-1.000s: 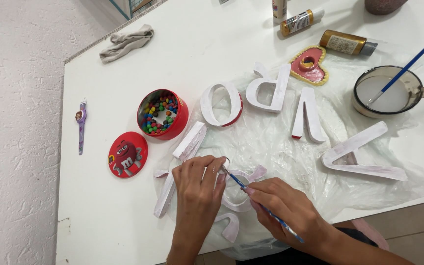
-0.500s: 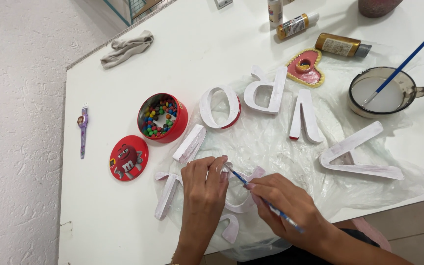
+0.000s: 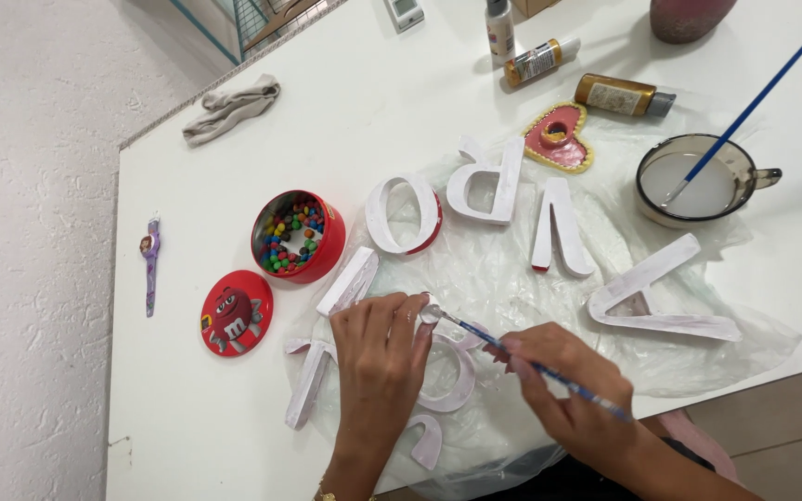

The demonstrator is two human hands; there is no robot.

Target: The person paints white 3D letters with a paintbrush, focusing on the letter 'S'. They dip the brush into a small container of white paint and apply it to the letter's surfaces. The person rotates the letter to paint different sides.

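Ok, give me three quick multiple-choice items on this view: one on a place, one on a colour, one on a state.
1. Where is the red lid?
A. on the tin
B. flat on the table left of the tin
C. in the glass cup

2. What colour is the brush handle in the right hand?
A. blue
B. yellow
C. black

3. What state is the candy tin in?
A. closed
B. tipped over
C. open, candies inside

Answers: 1 B, the lid lies flat beside the tin. 2 A, the thin brush shows a blue handle. 3 C, the tin stands upright and coloured candies show inside.
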